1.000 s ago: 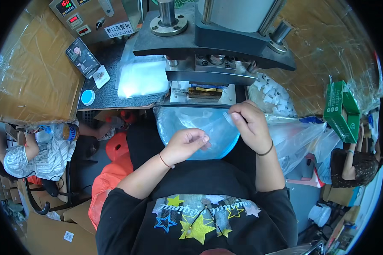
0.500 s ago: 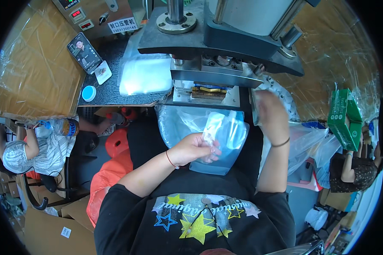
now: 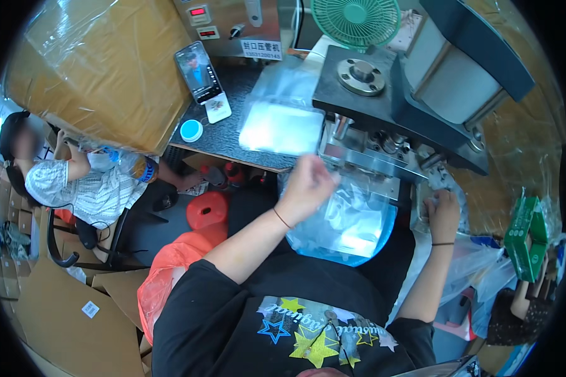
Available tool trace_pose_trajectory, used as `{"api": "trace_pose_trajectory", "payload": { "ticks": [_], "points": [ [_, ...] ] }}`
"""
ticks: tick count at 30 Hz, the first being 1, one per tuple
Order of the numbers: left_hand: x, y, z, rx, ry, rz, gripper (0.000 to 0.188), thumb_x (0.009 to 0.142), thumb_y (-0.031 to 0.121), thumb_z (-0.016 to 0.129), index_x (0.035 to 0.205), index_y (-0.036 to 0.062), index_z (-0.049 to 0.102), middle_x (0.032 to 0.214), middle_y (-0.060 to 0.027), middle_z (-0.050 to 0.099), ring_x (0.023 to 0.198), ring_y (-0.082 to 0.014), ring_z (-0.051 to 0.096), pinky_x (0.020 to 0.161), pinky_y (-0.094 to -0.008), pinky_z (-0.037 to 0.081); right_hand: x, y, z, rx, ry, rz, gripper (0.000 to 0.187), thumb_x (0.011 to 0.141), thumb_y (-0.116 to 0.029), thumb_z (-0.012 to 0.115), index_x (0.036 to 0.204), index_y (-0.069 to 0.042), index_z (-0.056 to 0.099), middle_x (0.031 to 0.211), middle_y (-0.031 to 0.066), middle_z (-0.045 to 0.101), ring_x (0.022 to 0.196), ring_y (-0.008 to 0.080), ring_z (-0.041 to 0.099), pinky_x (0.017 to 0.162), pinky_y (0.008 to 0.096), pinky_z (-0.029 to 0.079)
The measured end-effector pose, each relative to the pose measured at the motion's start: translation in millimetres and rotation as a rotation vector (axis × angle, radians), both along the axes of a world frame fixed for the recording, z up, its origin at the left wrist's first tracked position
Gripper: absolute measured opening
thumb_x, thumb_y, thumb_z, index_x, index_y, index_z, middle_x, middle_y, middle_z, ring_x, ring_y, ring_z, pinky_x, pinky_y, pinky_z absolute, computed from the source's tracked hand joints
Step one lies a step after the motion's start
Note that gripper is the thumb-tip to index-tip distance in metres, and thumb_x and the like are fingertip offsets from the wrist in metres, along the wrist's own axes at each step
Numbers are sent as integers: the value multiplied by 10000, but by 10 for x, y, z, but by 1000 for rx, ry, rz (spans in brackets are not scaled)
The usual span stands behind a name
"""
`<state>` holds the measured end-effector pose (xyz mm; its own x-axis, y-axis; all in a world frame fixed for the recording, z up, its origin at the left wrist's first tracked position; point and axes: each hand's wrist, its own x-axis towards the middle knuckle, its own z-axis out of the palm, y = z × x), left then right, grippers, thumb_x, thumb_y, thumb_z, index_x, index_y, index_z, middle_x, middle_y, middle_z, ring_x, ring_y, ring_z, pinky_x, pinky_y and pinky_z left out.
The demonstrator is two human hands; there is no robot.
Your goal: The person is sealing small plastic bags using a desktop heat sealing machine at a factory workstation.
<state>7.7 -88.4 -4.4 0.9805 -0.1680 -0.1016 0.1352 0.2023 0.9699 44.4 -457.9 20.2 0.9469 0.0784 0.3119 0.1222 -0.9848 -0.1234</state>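
My left hand [image 3: 307,188] reaches forward to the front left edge of a metal press [image 3: 365,157], close by a stack of clear plastic pouches [image 3: 282,129]. Its fingers are bent and smeared by motion, so what they hold is unclear. My right hand [image 3: 443,212] is down among small pale parts [image 3: 453,185] beside the press, fingers curled; whatever is between them is too small to make out. Under the press, at my lap, a blue basin [image 3: 383,242] holds several clear plastic pouches [image 3: 352,220].
A phone [image 3: 198,72] leans on a small white stand left of the stack, behind a round blue-lidded tub [image 3: 191,131]. A green fan [image 3: 356,22] stands at the back. Big cartons [image 3: 100,69] flank the bench. Another person [image 3: 75,176] sits at the left.
My left hand has moved from above my lap, where it held a clear spouted pouch, forward to the press. My right hand has lowered among the small parts. The view has turned.
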Motion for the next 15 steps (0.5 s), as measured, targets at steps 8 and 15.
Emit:
{"api": "trace_pose_trajectory", "payload": {
  "ticks": [8, 15],
  "points": [
    [-35, 774, 55, 1578, -741, 125, 541, 925, 302, 656, 1391, 77, 495, 1431, -185, 481, 1336, -381, 452, 1089, -543, 350, -44, 59, 87, 85, -167, 87, 332, 776, -97, 770, 1070, -44, 624, 1032, 146, 676, 925, 344, 628, 813, 420, 497],
    [-317, 630, -50, 260, -265, 232, 128, 994, 111, 559, 1021, 8, 630, 873, -80, 680, 815, -152, 649, 768, -277, 512, -505, 519, 290, 899, 42, 212, 271, 816, -57, 778, 1048, -26, 643, 1017, 65, 661, 890, 142, 612, 754, 251, 481]
  ]
}}
